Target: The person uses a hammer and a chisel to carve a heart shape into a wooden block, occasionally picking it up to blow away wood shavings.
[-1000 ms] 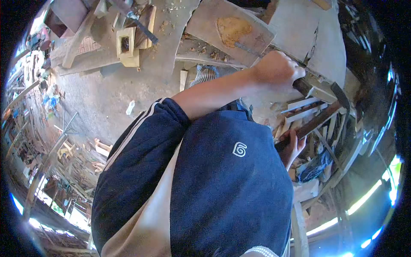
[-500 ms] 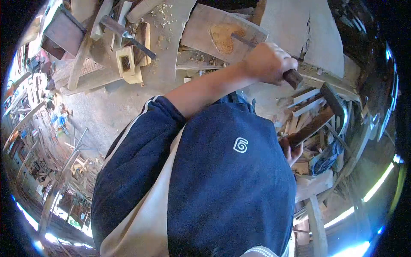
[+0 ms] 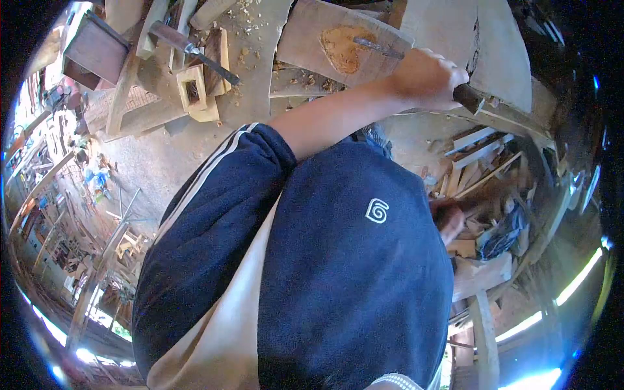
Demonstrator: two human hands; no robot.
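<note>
My left hand [image 3: 429,79] is closed around the dark handle of a chisel [image 3: 380,47]. The chisel's metal blade points left, its tip at a rough orange-brown carved patch [image 3: 339,52] on a wooden board [image 3: 299,42]. Low at the right, beside my torso, my right hand [image 3: 452,221] is smeared by motion, its fingers curled around the brown handle of a hammer-like tool [image 3: 447,209]. The head of that tool is too blurred to make out.
A second chisel [image 3: 195,52] lies at the upper left by a hollowed wooden block [image 3: 192,92]. Beyond it stands a box-like wooden piece [image 3: 97,49]. A cracked slab [image 3: 442,32] sits at the upper right, scrap wood [image 3: 478,156] and a dark plastic bag [image 3: 504,234] below.
The hammer-like tool, sharp before, is now blurred by a swing of my right hand. My left hand with the chisel appears slightly further right and up.
</note>
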